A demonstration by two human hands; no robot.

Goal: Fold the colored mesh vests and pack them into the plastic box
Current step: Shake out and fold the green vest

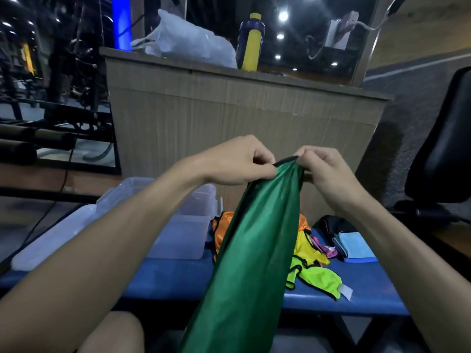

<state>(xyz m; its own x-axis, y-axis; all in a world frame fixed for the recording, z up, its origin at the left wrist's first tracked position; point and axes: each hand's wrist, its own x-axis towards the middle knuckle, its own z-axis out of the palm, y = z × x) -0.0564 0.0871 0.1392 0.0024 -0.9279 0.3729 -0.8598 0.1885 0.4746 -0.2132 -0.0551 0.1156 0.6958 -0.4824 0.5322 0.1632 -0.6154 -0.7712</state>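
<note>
Head view, nearest first: a bare knee (112,332) sits low, below the left forearm; the green vest (251,250) hangs in a long gathered drape from both hands down past the bottom edge of the picture. Left hand (238,163) and right hand (328,174) are raised side by side, close together, each with fingers curled and pinching the vest's black-trimmed top edge, so both are grasping the green vest, neither released.

Below the hands lies the blue bench (173,278); under the right hand sits a loose heap of unfolded vests: the neon yellow vest (316,277) nearest, the orange vest (224,233) behind the green drape, a bit of pink beside them; beyond the right wrist a black and light-blue stack (351,244) rests on the bench. Under the left forearm stands the clear plastic box (186,230), open; whether anything is inside I cannot tell; its lid (58,238) lies further to the left.

Farther off, past the hands, a wooden counter (242,113) carries a white bag (188,44) and a yellow bottle (251,42).

Judging by this, the step is sorting out the green vest before folding; next the hands would need to part along the edge, spread the cloth flat, then fold it and carry it to the box.
</note>
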